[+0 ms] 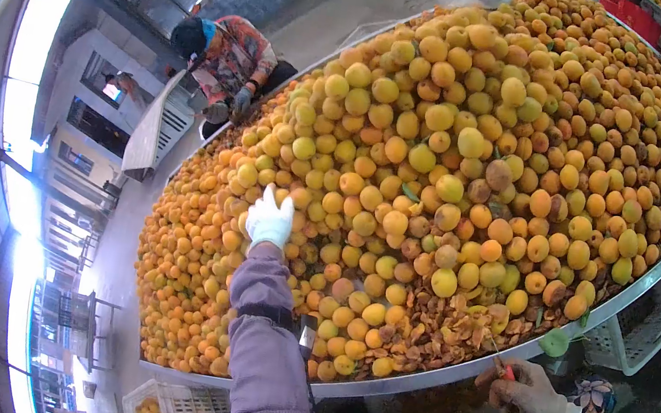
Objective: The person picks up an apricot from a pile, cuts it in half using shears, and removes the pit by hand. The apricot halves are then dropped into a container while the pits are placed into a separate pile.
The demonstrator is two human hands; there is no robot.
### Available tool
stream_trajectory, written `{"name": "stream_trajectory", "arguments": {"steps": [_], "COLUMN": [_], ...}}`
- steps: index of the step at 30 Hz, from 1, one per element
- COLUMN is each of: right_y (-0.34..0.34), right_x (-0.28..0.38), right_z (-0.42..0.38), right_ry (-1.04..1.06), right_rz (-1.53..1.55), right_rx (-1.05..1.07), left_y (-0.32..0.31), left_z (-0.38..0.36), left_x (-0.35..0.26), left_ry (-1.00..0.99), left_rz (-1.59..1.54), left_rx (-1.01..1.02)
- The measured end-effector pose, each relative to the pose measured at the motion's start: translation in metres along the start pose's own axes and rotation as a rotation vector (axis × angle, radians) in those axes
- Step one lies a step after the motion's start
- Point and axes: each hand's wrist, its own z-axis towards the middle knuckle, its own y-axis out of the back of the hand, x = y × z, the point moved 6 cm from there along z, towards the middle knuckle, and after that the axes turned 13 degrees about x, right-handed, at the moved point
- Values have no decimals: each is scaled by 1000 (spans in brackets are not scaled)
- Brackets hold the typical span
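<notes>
Metal-rimmed table [442, 373], left grip [269, 221] half-spread against fruit [423, 159], right grip [529, 400] closed round red-handled tool [508, 372]

There are hundreds of apricots [422, 159], seemingly one knife [508, 373].

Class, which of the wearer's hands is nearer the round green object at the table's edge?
Right hand, pictured just below the green object; the left hand is farther, at the fruit.
</notes>
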Motion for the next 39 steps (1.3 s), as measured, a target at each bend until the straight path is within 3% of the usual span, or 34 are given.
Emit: {"name": "stream_trajectory", "arguments": {"steps": [3, 5, 8, 10, 13, 15, 17, 19, 23, 24, 25, 27, 28, 29, 31, 32, 33, 35, 37, 39], "right_y": [-5, -10, -15, -13, -15, -15, -18, -17, -3, 0, 3, 12, 1, 3, -11, -19, -24, -34, -59, -75], "right_x": [1, 5, 9, 5, -5, -9, -11, -13, -21, -21, -29, -28, -18, -18, -15, -15, -15, -22, -20, -30], "right_z": [8, 13, 15, 11, 15, 23, 27, 26, 24, 26, 33, 32, 23, 22, 25, 22, 21, 19, 1, -9], "right_ry": [-2, 19, 4, 27, 87, 113, 141, 182, 227, 358, 360, 454, 382, 379, 500, 463, 460, 489, 438, 244], "right_rz": [-12, 6, -69, -68, -38, -251, -227, -329, -381, -464, -460, -697, -687, -684, -766, -643, -639, -669, -490, -375], "right_rx": [22, 45, -8, -6, 30, 31, 42, 15, -85, -124, -129, -252, -268, -280, -104, -63, -79, -49, 11, 122], "left_y": [-11, -27, -53, -58, -47, -58, -56, -47, -50, -47, -47, -45, -29, -21, 0, 0, -9, -7, -12, -20], "left_z": [-13, -21, -48, -67, -101, -104, -112, -131, -149, -155, -158, -165, -177, -182, -209, -220, -235, -278, -314, -342], "left_x": [1, -8, -25, -13, -28, -25, -23, -38, -35, -35, -31, -30, -30, -28, -38, -41, -43, -56, -69, -78], "left_ry": [-100, -220, -173, -92, -175, -183, -191, -108, -143, -163, -169, -257, -242, -256, -377, -426, -363, -398, -441, -438], "left_rz": [-46, -83, -21, -329, -93, -156, -207, -204, -309, -347, -346, -279, -287, -471, -1090, -1266, -1489, -1787, -2104, -2214], "left_rx": [-86, 19, 3, 155, 95, 97, 48, 187, 145, 141, 142, 58, -83, -15, 19, 18, 164, 368, 495, 547]}}
